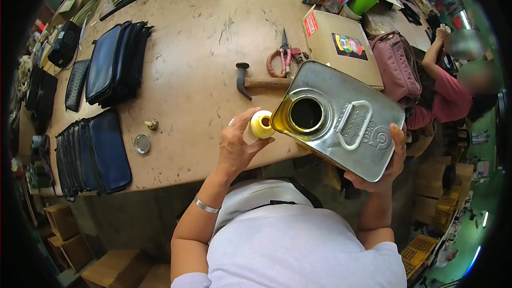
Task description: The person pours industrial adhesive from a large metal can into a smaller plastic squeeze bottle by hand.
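My left hand (238, 144) is closed round a small yellow bottle (261, 125) with an open mouth, over the table's front edge. A large metal can (344, 122) is gripped at its lower right corner by my right hand (388, 162). The can is tilted, its round opening uncovered and dark inside. Yellowish liquid coats the corner beside that opening, right at the bottle's mouth. On the table (186, 74) just beyond, a hammer (258, 82) with a wooden handle lies partly behind the can, near red-handled scissors (285, 53).
Stacked dark blue pouches (114, 64) and a second row of pouches (93, 154) lie at left. Near them are a small round lid (142, 143) and a small brush-like piece (152, 124). A cardboard box (341, 45) and pink bag (396, 64) stand at right, near a person in pink (448, 93).
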The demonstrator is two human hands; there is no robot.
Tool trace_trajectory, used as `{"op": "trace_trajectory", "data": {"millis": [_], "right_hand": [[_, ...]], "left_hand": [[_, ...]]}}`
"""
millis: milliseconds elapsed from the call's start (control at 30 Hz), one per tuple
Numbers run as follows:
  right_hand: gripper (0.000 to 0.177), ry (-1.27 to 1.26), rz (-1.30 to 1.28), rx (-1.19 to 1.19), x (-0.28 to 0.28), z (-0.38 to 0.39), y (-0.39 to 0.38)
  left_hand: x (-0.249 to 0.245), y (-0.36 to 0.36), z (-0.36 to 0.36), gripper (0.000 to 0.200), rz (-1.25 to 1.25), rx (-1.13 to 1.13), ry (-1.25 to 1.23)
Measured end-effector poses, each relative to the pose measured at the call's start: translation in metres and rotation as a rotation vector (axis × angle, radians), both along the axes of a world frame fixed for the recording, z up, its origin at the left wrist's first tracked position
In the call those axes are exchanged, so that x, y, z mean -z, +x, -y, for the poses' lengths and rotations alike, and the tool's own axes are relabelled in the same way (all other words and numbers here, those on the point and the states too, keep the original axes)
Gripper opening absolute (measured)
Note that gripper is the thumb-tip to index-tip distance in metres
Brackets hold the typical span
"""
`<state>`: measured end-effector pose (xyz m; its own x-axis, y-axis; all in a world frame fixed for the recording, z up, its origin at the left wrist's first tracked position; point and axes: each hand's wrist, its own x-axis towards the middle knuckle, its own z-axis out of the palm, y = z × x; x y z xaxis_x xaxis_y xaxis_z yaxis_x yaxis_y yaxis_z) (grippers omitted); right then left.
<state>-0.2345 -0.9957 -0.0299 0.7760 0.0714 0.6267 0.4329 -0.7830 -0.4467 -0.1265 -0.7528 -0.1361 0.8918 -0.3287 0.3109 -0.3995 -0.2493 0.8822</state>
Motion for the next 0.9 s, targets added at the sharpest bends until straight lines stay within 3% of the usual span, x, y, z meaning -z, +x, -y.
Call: {"op": "trace_trajectory", "data": {"millis": [300,400,633,833,900], "right_hand": [[0.099,-0.055,0.032,0.04,-0.001,0.001,-0.001],[0.086,0.028,0.08,0.086,-0.001,-0.002,0.001],[0.094,0.05,0.073,0.158,0.007,0.016,-0.008],[0.109,0.591,0.043,0.037,0.029,0.02,-0.017],[0.114,0.599,0.062,0.089,0.03,0.021,-0.022]], "left_hand": [[-0.039,0.003,-0.008,0.057,0.051,0.068,0.069],[-0.04,0.008,-0.01,0.056,0.067,0.076,-0.004],[-0.077,0.016,-0.008,0.057,0.161,0.157,0.13],[-0.089,0.023,0.006,0.06,0.155,0.262,0.13],[-0.101,0.024,0.014,0.056,0.132,0.303,0.115]]}}
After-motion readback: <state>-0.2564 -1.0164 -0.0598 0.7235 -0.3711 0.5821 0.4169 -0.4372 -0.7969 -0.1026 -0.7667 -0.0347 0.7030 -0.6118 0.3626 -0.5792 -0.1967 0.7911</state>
